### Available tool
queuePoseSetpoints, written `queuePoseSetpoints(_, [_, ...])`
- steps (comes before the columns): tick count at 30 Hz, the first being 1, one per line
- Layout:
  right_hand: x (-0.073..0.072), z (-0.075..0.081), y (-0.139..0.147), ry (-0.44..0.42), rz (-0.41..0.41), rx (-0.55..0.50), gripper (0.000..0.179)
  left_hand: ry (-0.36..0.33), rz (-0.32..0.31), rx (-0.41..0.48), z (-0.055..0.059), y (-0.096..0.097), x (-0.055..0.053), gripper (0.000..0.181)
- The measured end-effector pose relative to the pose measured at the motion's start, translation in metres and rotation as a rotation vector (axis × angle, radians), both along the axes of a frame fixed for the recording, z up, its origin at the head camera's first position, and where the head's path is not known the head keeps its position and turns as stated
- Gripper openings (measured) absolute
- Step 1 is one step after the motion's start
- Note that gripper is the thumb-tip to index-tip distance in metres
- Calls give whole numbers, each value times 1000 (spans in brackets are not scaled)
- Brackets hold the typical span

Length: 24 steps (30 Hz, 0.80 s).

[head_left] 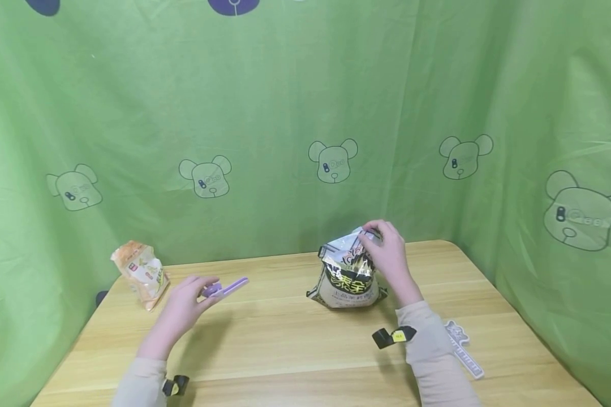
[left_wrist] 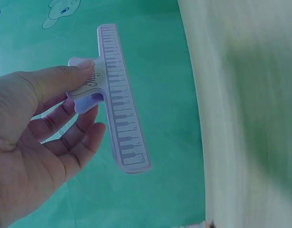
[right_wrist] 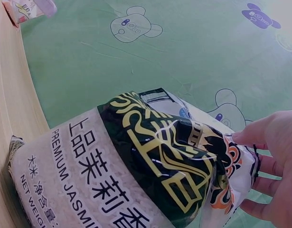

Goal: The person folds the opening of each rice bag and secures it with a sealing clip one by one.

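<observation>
A bag of jasmine rice (head_left: 348,282) stands on the wooden table, its top folded and crumpled. My right hand (head_left: 387,249) pinches the upper right edge of that bag; in the right wrist view the thumb (right_wrist: 252,133) lies on the front of the film and the fingers go behind. Held in my left hand (head_left: 185,302) is a purple bag clip (left_wrist: 122,99) with a piano-key print. Its handle tabs are squeezed between thumb and fingers, and the long bar is raised above the table, apart from the rice bag.
An orange and white food bag (head_left: 143,274) stands at the table's left rear. Beside my right forearm lies a second piano-print clip (head_left: 463,349), whitish with a figure at one end. Green curtains (head_left: 265,215) enclose the back and sides of the table (head_left: 285,350).
</observation>
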State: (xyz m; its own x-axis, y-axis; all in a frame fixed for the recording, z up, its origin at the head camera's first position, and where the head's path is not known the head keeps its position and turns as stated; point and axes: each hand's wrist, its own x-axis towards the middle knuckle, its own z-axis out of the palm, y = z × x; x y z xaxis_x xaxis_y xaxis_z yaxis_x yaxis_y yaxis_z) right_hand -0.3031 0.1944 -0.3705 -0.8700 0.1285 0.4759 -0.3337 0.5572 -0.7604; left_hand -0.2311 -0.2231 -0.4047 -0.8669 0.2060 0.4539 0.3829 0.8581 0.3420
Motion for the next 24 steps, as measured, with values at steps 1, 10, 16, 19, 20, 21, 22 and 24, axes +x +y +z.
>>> queuePoseSetpoints(1, [0, 0, 0, -1, 0, 1, 27, -13, 2, 6, 1, 2, -2, 37])
queuePoseSetpoints(10, [0, 0, 0, -4, 2, 3, 27, -53, -29, 40, 9, 24, -17, 32])
queuePoseSetpoints(16, [0, -1, 1, 1, 0, 6, 27, -74, -59, 97, 14, 37, -25, 30])
queuePoseSetpoints(19, [-1, -1, 1, 2, 2, 6, 27, -77, -75, 136, 17, 44, -29, 30])
queuePoseSetpoints(20, [-1, -1, 1, 1, 2, 4, 27, -75, -82, 147, 18, 46, -31, 30])
queuePoseSetpoints(21, [-1, -1, 1, 0, 3, 3, 27, -75, -88, 157, 19, 48, -32, 30])
queuePoseSetpoints(22, [-2, -1, 1, -2, 4, 2, 27, -74, -94, 167, 19, 50, -34, 30])
queuePoseSetpoints(24, [-2, -2, 1, -5, 4, -1, 27, -71, -102, 186, 21, 54, -37, 29])
